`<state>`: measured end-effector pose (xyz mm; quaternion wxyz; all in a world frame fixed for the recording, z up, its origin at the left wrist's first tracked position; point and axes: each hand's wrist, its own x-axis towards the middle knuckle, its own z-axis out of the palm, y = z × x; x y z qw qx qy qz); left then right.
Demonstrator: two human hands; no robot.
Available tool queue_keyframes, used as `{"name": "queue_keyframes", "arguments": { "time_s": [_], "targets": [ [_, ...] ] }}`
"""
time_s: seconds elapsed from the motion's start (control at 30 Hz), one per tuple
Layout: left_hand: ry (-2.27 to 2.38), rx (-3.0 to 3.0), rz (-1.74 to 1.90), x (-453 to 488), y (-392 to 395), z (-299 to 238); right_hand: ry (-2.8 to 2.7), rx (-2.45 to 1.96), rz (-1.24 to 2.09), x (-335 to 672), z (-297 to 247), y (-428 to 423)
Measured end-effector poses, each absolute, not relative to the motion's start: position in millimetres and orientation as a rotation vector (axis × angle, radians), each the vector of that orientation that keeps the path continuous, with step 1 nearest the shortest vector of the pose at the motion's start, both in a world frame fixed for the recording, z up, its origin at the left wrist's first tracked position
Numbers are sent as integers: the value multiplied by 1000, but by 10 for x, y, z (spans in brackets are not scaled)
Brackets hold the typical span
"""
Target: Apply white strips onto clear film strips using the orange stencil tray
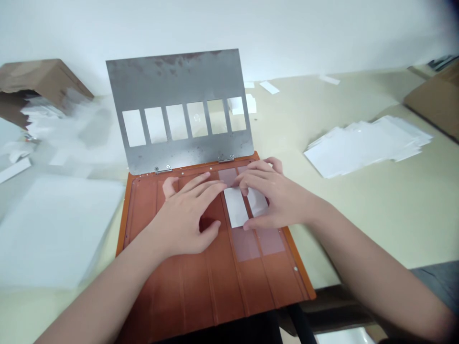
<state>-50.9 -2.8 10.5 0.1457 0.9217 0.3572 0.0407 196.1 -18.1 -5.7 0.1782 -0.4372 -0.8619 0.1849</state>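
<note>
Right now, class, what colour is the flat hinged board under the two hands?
The hinged board is orange-brown, best seen in the head view.

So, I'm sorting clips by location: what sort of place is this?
Probably a small workshop or packing room: a hinged steel plate with rectangular windows, an orange board, stacked white sheets, a cardboard box.

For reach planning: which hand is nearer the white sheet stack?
Right: the right hand sits left of the stack; the left hand lies farther left, beyond it.
</note>
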Motion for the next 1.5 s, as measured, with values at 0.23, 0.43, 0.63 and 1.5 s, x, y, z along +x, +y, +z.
{"name": "queue_keyframes", "arguments": {
  "time_s": [0.23,0.43,0.63,1.5],
  "targets": [
    [1033,2637,85,-488,-12,121,-2431,-1233,525,1966,-69,-179],
    [1037,2648,73,-501,-18,119,-2431,-1226,530,1966,-66,-179],
    [1039,2656,86,-502,-14,125,-2434,-1222,519,1964,-55,-176],
    [1026,2644,78,-499,-7,143,-2430,-1216,506,1970,-43,-186]
  ]
}}
